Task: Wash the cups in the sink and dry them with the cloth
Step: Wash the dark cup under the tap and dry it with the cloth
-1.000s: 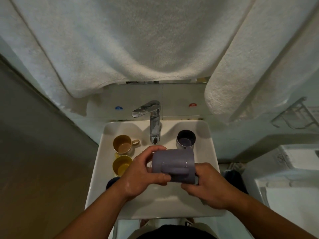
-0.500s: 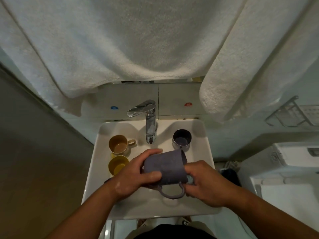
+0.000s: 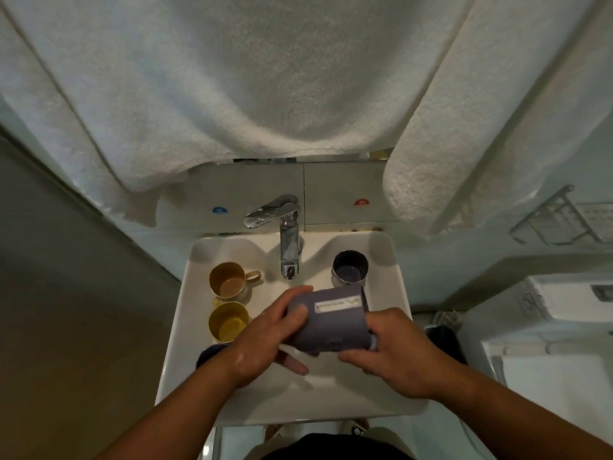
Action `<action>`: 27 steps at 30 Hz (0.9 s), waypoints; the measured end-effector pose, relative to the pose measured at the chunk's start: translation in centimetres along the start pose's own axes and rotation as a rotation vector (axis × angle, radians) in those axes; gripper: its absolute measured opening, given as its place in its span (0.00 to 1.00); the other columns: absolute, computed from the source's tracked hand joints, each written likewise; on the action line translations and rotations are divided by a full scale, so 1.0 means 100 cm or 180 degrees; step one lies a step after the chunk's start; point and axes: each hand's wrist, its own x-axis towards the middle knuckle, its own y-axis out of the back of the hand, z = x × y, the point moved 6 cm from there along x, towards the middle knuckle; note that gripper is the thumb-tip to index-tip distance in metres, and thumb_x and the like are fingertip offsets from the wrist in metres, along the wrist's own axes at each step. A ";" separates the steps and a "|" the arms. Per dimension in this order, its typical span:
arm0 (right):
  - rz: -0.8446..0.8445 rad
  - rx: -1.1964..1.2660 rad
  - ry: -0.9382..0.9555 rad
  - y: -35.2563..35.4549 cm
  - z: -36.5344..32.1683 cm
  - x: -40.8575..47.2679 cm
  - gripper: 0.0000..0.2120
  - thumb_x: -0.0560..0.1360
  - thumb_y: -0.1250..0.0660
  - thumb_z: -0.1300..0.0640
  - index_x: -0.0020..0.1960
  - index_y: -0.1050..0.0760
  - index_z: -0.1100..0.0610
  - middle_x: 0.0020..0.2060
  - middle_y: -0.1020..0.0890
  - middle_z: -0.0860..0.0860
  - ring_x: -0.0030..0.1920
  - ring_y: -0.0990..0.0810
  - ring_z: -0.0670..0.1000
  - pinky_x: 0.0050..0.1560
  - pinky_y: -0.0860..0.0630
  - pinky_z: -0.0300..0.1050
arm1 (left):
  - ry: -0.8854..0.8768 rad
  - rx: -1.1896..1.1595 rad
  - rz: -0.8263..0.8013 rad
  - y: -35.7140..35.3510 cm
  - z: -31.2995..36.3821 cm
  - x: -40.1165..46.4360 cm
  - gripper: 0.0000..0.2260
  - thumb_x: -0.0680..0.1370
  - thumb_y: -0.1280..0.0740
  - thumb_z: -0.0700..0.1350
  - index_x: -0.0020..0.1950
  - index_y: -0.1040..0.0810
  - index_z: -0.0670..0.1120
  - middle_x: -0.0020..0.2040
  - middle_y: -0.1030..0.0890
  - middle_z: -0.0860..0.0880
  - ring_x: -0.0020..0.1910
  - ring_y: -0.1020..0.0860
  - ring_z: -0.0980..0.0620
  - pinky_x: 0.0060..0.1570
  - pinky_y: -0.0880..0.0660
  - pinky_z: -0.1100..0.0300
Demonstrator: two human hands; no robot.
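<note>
Over the sink [image 3: 185, 293], the grey cup [image 3: 331, 322] lies sideways; left hand [image 3: 262, 346] and right hand [image 3: 394, 356] grip it.

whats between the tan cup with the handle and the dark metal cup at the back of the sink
In the head view the faucet stands between the tan cup and the metal cup; the rest is bare sink.

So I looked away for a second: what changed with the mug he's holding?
Both hands, left hand and right hand, turned the grey mug: its handle rolled out of sight and a label now faces up. Yellow cups, steel cup and tap are unmoved.
</note>
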 end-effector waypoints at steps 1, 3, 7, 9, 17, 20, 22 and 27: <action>-0.0021 -0.0214 0.0053 -0.001 -0.001 -0.001 0.20 0.74 0.24 0.57 0.59 0.23 0.38 0.46 0.21 0.23 0.51 0.21 0.30 0.48 0.26 0.27 | 0.0195 -0.0175 0.0047 -0.001 -0.002 0.001 0.28 0.72 0.31 0.64 0.70 0.29 0.56 0.60 0.17 0.46 0.53 0.16 0.40 0.45 0.17 0.46; -0.0037 -0.0317 0.0028 -0.004 0.003 -0.001 0.21 0.73 0.24 0.56 0.64 0.22 0.42 0.52 0.19 0.30 0.54 0.20 0.34 0.53 0.24 0.31 | 0.0099 -0.0297 0.0162 0.000 0.001 0.004 0.24 0.72 0.26 0.58 0.66 0.25 0.55 0.59 0.17 0.46 0.53 0.16 0.40 0.45 0.17 0.45; -0.0215 0.0757 -0.0309 -0.003 0.010 0.000 0.26 0.70 0.23 0.66 0.66 0.23 0.50 0.54 0.15 0.45 0.49 0.16 0.43 0.46 0.21 0.37 | -0.0728 0.0213 0.0361 0.005 0.012 -0.002 0.31 0.70 0.19 0.42 0.68 0.27 0.56 0.62 0.21 0.57 0.60 0.19 0.52 0.51 0.18 0.54; -0.0198 0.1243 -0.0416 -0.002 0.012 0.001 0.28 0.70 0.25 0.71 0.66 0.24 0.53 0.52 0.14 0.47 0.43 0.15 0.44 0.39 0.22 0.37 | -0.0978 0.0548 0.0442 0.003 0.015 -0.004 0.36 0.68 0.18 0.40 0.70 0.29 0.58 0.64 0.24 0.62 0.64 0.21 0.54 0.54 0.19 0.57; 0.0141 0.0367 -0.0120 0.014 0.011 0.001 0.21 0.71 0.27 0.69 0.53 0.19 0.44 0.44 0.15 0.38 0.40 0.16 0.41 0.39 0.22 0.37 | -0.0034 -0.0294 0.0141 -0.004 0.004 0.007 0.31 0.70 0.26 0.61 0.71 0.30 0.57 0.63 0.20 0.46 0.53 0.16 0.42 0.45 0.17 0.49; 0.0033 0.0125 -0.0038 0.006 0.006 -0.001 0.25 0.71 0.27 0.68 0.53 0.22 0.38 0.43 0.18 0.29 0.44 0.18 0.35 0.44 0.26 0.29 | -0.0189 -0.0213 0.0320 0.000 0.006 0.007 0.28 0.69 0.24 0.58 0.67 0.26 0.53 0.59 0.18 0.49 0.54 0.16 0.42 0.46 0.17 0.45; -0.0112 0.0413 -0.0119 0.005 0.007 -0.001 0.26 0.70 0.26 0.69 0.55 0.22 0.41 0.44 0.16 0.32 0.44 0.17 0.36 0.44 0.25 0.31 | -0.0527 -0.0092 0.0318 0.002 0.010 0.002 0.30 0.69 0.23 0.53 0.69 0.27 0.53 0.62 0.20 0.54 0.59 0.18 0.44 0.49 0.17 0.45; -0.0177 0.1109 -0.0265 0.012 0.011 0.003 0.24 0.70 0.25 0.69 0.63 0.21 0.52 0.50 0.14 0.48 0.43 0.15 0.45 0.42 0.19 0.43 | -0.0866 0.0273 0.0286 -0.004 0.015 -0.004 0.37 0.68 0.20 0.34 0.72 0.31 0.50 0.64 0.23 0.62 0.64 0.21 0.54 0.56 0.19 0.54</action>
